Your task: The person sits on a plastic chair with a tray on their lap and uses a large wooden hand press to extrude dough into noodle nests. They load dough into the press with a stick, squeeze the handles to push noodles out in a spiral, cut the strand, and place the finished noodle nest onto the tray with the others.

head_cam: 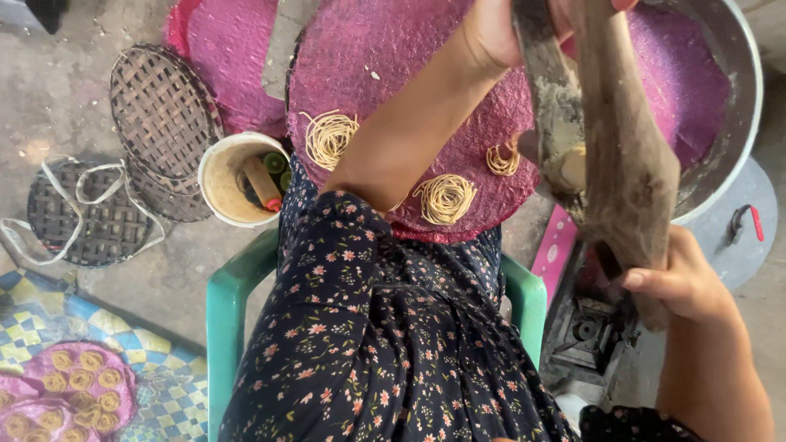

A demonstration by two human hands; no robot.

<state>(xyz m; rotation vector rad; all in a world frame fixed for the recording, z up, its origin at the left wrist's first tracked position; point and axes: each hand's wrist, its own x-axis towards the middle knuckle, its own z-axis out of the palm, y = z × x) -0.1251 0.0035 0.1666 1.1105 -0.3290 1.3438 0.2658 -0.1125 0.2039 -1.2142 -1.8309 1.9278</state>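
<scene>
Two hands grip one wooden press (610, 155), a worn, dough-smeared tool held upright over the round pink mat (385, 57). The left hand (491, 29) is at the top of the press, where it passes out of view at the upper edge; its fingers are hidden, so how tightly they close cannot be told. The right hand (684, 282) holds the lower end of the press, with its fingers (647, 280) curled shut around the wood. A plug of pale dough (571, 168) shows in the opening of the press, just above the right edge of the mat. Three coils of thin noodle (444, 198) lie on the mat, apart from one another, near its lower edge. To the right of the mat, a metal basin (741, 106) holds another pink sheet. To the left of the mat stand a white tub (219, 182) with small tools inside and, beyond it, two woven trays (160, 110). Below the mat, the person's floral dress and a green plastic chair (225, 303) fill the view. Far to the lower left of the mat, more noodle coils rest on pink mats (78, 385) on a chequered floor cloth.
</scene>
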